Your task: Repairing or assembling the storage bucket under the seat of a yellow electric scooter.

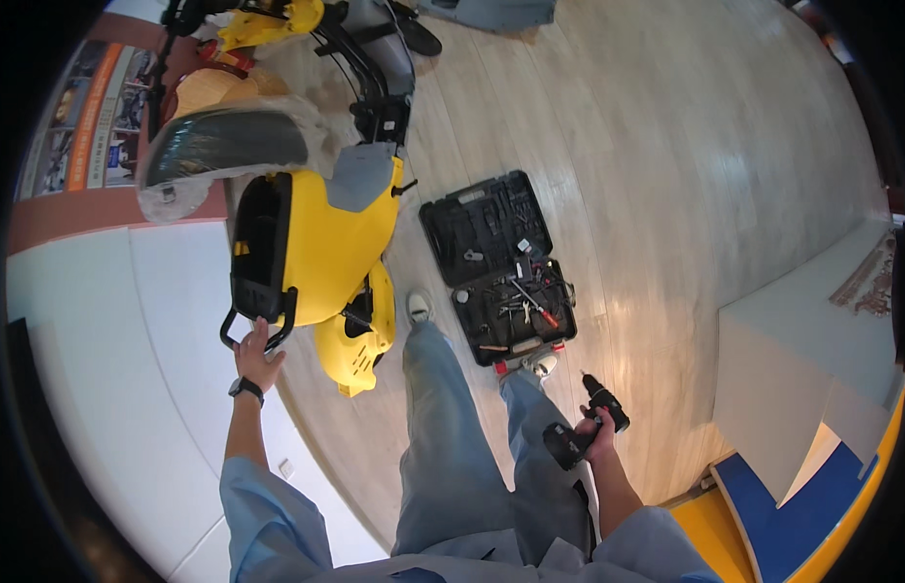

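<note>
My left hand [258, 356] has its fingers over the black tubular handle [288, 309] on the end of a yellow scooter body [338, 243], which has a dark open compartment and a grey panel. My right hand [597, 434] grips a black cordless drill [564, 442], bit pointing up and left. A separate yellow plastic body piece [348, 365] lies under the scooter body. An open black tool case [487, 219] lies on the floor ahead, holding wrenches, a red-handled tool and other small pieces. My shoes are beside it.
A plastic-wrapped dark seat [234, 146] sits above the yellow body, near black frame parts [380, 92]. A white wall [103, 340] runs along the left. A grey panel [482, 10] lies at the top. White boards [783, 340] and a blue-and-yellow structure [778, 510] stand at right.
</note>
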The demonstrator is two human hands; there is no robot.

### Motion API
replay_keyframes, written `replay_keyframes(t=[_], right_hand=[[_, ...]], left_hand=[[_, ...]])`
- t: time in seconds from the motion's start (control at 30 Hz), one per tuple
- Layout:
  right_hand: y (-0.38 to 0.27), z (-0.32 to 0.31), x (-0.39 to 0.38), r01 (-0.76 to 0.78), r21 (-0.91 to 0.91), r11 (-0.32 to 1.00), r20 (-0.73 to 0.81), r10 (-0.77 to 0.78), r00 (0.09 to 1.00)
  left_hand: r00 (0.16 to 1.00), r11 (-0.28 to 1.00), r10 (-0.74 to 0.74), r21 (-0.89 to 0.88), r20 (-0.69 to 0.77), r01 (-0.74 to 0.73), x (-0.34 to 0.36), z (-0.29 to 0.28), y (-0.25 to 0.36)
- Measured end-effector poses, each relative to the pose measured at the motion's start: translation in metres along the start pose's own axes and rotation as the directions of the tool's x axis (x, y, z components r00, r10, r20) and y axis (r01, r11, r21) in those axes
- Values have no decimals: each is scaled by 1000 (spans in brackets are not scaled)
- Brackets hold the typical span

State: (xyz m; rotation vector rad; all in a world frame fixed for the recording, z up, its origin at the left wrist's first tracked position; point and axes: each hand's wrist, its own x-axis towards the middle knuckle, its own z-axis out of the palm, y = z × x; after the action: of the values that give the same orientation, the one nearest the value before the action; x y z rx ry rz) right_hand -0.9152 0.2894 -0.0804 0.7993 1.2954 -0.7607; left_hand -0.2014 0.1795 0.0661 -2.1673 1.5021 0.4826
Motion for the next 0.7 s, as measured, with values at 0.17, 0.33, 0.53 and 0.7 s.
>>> replay_keyframes(t=[0.17, 0.33, 0.53, 0.7], right_hand=[[22, -9, 28, -84, 431, 898, 242, -25, 970], [70, 39, 82, -133, 390, 911, 225, 46, 973], [134, 108, 142, -118, 46, 992, -81, 121, 989], [138, 155, 145, -79, -79, 994, -178, 64, 982]], left_hand=[[761, 997, 52, -3, -646, -71, -1, 38, 99], [799, 749, 418, -333, -433, -573, 73, 116, 288], [855, 848, 518, -152, 29, -508, 229, 257, 381], [881, 887, 456, -141, 126, -439, 330, 288, 390]])
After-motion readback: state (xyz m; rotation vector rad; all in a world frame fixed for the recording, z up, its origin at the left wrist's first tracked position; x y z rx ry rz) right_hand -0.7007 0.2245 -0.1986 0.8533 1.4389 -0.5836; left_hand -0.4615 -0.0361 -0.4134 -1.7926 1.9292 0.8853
